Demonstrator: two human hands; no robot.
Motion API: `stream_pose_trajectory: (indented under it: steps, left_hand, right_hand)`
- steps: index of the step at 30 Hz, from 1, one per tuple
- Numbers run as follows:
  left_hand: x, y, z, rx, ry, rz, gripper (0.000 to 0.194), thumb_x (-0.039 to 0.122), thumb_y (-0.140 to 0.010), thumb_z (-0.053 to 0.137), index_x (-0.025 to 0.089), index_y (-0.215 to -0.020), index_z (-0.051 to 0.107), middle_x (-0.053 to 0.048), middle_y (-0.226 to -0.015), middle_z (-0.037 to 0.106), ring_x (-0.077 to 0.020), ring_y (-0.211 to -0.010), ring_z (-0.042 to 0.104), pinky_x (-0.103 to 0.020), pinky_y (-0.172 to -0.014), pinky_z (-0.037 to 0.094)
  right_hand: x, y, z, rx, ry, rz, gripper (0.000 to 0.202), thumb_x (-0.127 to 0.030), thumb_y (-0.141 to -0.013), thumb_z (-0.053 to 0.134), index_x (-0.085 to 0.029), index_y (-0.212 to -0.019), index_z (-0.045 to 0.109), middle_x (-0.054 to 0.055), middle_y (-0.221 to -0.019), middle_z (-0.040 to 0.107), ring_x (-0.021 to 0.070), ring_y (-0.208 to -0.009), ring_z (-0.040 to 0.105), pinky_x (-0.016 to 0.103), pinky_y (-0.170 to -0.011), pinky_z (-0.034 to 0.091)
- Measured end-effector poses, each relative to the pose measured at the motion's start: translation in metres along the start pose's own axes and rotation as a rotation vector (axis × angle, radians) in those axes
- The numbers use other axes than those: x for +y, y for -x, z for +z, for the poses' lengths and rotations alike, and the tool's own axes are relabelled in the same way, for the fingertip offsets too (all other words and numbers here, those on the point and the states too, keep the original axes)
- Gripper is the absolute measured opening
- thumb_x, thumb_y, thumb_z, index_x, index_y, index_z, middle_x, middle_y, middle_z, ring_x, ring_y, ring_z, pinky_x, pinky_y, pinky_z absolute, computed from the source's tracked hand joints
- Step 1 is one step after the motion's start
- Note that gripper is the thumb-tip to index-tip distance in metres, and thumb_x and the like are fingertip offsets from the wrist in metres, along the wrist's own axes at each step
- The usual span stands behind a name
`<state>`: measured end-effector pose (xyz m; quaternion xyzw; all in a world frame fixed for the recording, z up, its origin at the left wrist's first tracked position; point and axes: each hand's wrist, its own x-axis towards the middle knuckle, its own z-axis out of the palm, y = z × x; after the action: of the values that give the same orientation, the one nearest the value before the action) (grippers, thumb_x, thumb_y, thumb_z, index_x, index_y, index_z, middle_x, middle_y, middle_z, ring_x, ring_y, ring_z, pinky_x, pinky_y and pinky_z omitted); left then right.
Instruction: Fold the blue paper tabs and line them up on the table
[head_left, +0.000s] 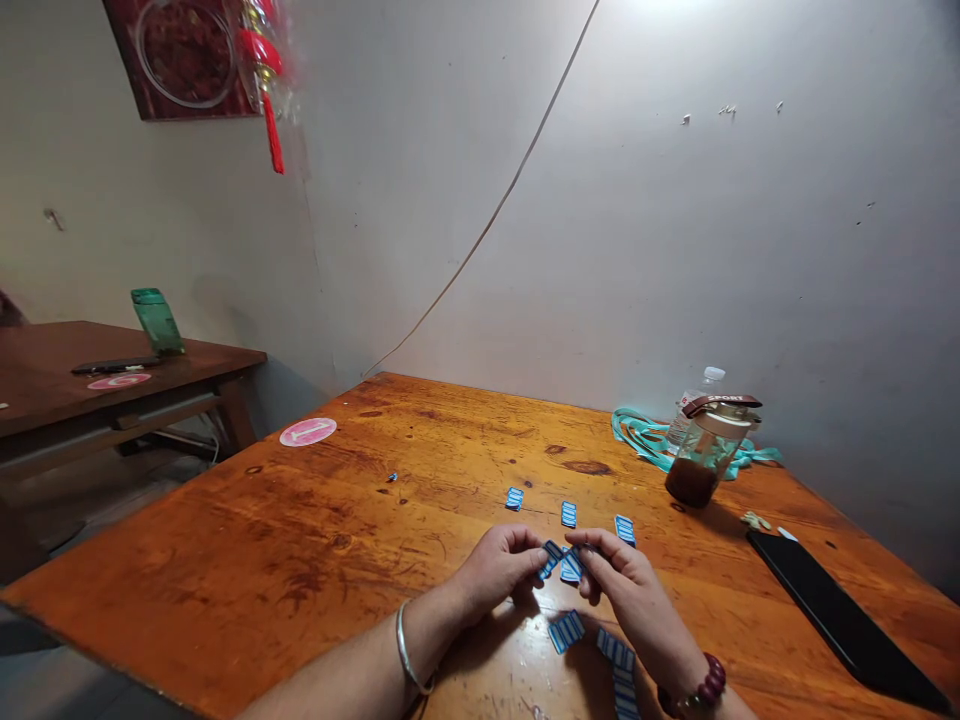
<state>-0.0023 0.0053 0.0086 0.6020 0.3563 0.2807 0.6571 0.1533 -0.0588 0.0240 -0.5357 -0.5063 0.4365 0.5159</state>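
Observation:
My left hand [508, 568], with a silver bangle on its wrist, pinches a small blue-and-white striped card [550, 560] between thumb and fingers. Close beside it, my right hand [613, 572] is closed on another striped card [574, 562], its thumb and forefinger at the edge. The two cards nearly meet or touch; I cannot tell which. Beyond my hands lie similar cards, one at the left [514, 498], one in the middle [569, 514] and one at the right [625, 530]. Nearer me are a card group [566, 632] and a curved row of cards [616, 650], partly hidden by my right wrist.
A tumbler of dark liquid [701, 460] stands at the right, near a clear bottle [713, 376] and a turquoise strap [637, 435]. A black phone-like slab [840, 615] lies at the right edge. A round pink sticker [308, 432] marks the wooden table [337, 540].

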Motion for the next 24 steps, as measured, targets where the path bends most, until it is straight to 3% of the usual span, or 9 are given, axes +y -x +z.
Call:
stream_pose_trajectory:
  steps: [3, 7, 14, 19, 24]
  left_hand:
    - [-0.001, 0.0, 0.0, -0.001, 0.003, 0.022, 0.032, 0.042, -0.064, 0.06, 0.012, -0.073, 0.054, 0.002, -0.057, 0.052, -0.007, -0.046, 0.045, -0.019, -0.043, 0.035]
    - [-0.002, -0.001, 0.001, -0.003, -0.015, 0.04, 0.031, 0.041, -0.063, 0.061, 0.012, -0.07, 0.055, 0.002, -0.056, 0.052, -0.0071, -0.047, 0.045, -0.019, -0.044, 0.033]
    - [-0.005, -0.001, 0.002, -0.029, 0.012, 0.023, 0.03, 0.04, -0.062, 0.062, 0.012, -0.069, 0.055, 0.002, -0.054, 0.051, -0.0068, -0.045, 0.044, -0.019, -0.044, 0.031]
    - [-0.01, -0.003, 0.003, -0.043, -0.01, 0.056, 0.023, 0.033, -0.063, 0.062, 0.011, -0.066, 0.056, 0.002, -0.054, 0.051, -0.0065, -0.046, 0.044, -0.019, -0.045, 0.031]
    - [-0.006, -0.001, 0.004, -0.067, 0.066, 0.029, 0.027, 0.036, -0.062, 0.062, 0.01, -0.067, 0.056, 0.002, -0.052, 0.051, -0.0056, -0.044, 0.042, -0.019, -0.044, 0.031]
  right_hand:
    - [0.001, 0.002, 0.004, -0.037, -0.016, -0.05, 0.031, -0.04, -0.078, 0.048, -0.017, -0.098, 0.05, -0.003, -0.055, 0.054, 0.0123, -0.055, 0.051, 0.025, -0.056, 0.04]
    - [0.001, 0.006, 0.011, -0.077, 0.004, -0.089, 0.022, -0.04, -0.08, 0.046, -0.018, -0.084, 0.05, -0.002, -0.061, 0.053, 0.0123, -0.058, 0.052, 0.024, -0.055, 0.041]
    - [0.012, 0.003, 0.014, -0.008, 0.133, -0.115, 0.016, -0.032, -0.077, 0.052, -0.018, -0.072, 0.056, -0.001, -0.069, 0.054, 0.0117, -0.063, 0.049, 0.021, -0.055, 0.039]
    - [0.015, 0.0, 0.013, -0.043, 0.112, -0.066, 0.015, -0.03, -0.076, 0.052, -0.017, -0.073, 0.058, -0.003, -0.063, 0.053, 0.0095, -0.055, 0.046, 0.02, -0.05, 0.036]
    - [0.013, 0.0, 0.014, -0.023, 0.084, -0.055, 0.017, -0.033, -0.076, 0.052, -0.017, -0.07, 0.056, -0.004, -0.061, 0.052, 0.0091, -0.054, 0.045, 0.02, -0.049, 0.035]
